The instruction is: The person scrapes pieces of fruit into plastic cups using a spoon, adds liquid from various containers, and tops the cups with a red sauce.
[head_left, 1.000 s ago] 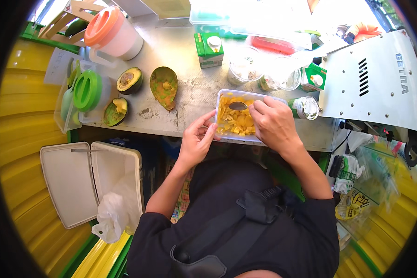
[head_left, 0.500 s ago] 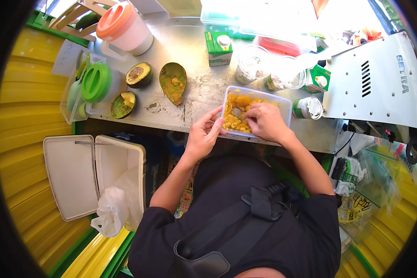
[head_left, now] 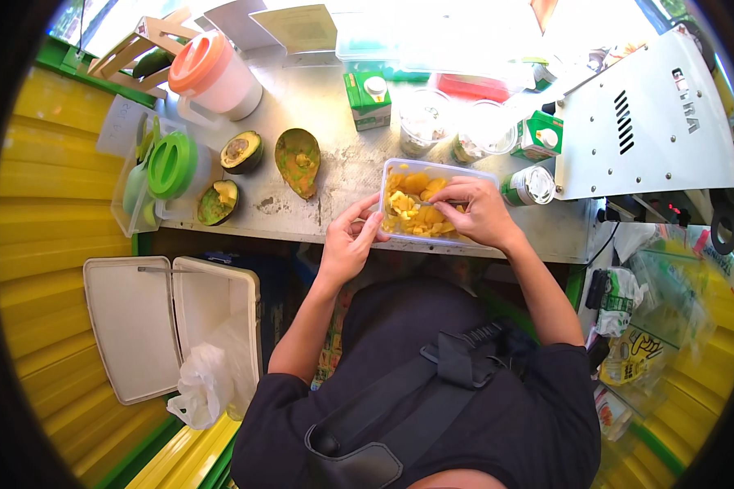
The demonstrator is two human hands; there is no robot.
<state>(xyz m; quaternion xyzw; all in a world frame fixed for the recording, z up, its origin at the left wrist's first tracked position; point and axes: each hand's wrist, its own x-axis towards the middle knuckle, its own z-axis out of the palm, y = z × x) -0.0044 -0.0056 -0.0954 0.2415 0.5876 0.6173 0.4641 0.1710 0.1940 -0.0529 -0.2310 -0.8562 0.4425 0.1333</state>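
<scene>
1. At the front edge of the metal counter (head_left: 342,183), in the head view, I saw the clear tub (head_left: 436,240) of chopped yellow fruit (head_left: 422,220); the left hand (head_left: 353,242) grasped its left end.
2. Fingers of the right hand (head_left: 479,213) pinched a spoon (head_left: 421,201) among the pieces. I judged short, shallow strokes best, the tub held firm.
3. A can (head_left: 532,187) stood just beyond the right end, 2 cups (head_left: 422,133) behind; more room lay left, toward the avocado shell (head_left: 298,163).

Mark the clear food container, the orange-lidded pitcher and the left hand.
Clear food container (head_left: 448,168), head view: far rim.
Orange-lidded pitcher (head_left: 232,88), head view: body below lid.
Left hand (head_left: 350,245), head view: near the thumb's base.
</scene>
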